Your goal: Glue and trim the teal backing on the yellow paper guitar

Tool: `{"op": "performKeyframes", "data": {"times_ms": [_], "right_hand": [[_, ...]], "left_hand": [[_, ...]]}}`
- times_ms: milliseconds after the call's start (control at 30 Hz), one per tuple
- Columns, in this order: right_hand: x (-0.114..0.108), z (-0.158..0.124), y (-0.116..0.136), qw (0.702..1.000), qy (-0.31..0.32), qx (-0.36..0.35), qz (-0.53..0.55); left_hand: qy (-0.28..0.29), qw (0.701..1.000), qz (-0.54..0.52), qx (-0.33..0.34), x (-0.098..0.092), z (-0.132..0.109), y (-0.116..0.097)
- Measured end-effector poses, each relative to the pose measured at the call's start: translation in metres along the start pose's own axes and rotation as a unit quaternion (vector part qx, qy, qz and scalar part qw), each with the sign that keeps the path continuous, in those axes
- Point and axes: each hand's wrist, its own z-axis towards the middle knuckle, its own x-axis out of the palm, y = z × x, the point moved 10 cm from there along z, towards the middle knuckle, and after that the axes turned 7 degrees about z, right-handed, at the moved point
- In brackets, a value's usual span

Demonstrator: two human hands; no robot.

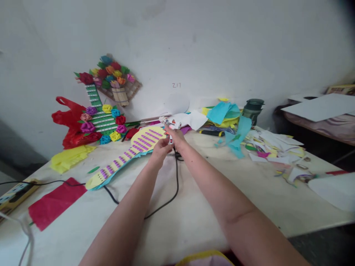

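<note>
A small white glue gun [175, 125] with red marks and a black cord is gripped at the middle of the table, its nozzle end hard to make out. My right hand [177, 138] closes around its body. From the near side, my left hand [162, 148] pinches the lower handle by a red switch. Just left of both hands lies a yellow paper guitar shape [148, 139] with purple-and-white strips across it and blue paper under its edge. Further left, a green guitar shape [104, 120] with white strips and paper roses leans on the wall.
Paper flowers in a stick basket [120, 96] lean behind. A red plastic bag [73, 125], yellow crepe paper [69, 159] and red crepe paper [57, 203] lie left. A dark bottle [253, 111], a black-yellow cutter [212, 133] and paper scraps [274, 146] are right. The black cord [176, 181] crosses the table.
</note>
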Motion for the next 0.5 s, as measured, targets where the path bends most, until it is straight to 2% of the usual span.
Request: {"op": "performKeyframes", "data": {"times_ms": [133,233,300,433,467,500], "right_hand": [[0.003,-0.002,-0.005,1.0,0.015,0.013,-0.018],[0.0,-0.003,0.0,0.997,0.048,0.029,-0.059],[0.0,-0.002,0.007,0.989,0.105,0.029,-0.102],[-0.001,-0.006,0.015,0.944,0.284,0.036,-0.166],[-0.006,-0.004,0.016,0.936,0.304,0.038,-0.171],[-0.015,0.002,0.017,0.937,0.298,0.037,-0.18]], "left_hand": [[-0.007,1.0,0.016,0.014,0.01,0.008,0.005],[-0.02,0.999,0.045,0.016,0.014,0.016,0.005],[-0.024,0.998,0.055,0.026,0.016,0.02,0.002],[-0.045,0.997,0.051,0.047,0.019,0.029,0.0],[-0.051,0.996,0.054,0.051,0.02,0.03,0.001],[-0.055,0.995,0.057,0.054,0.021,0.032,0.003]]}}
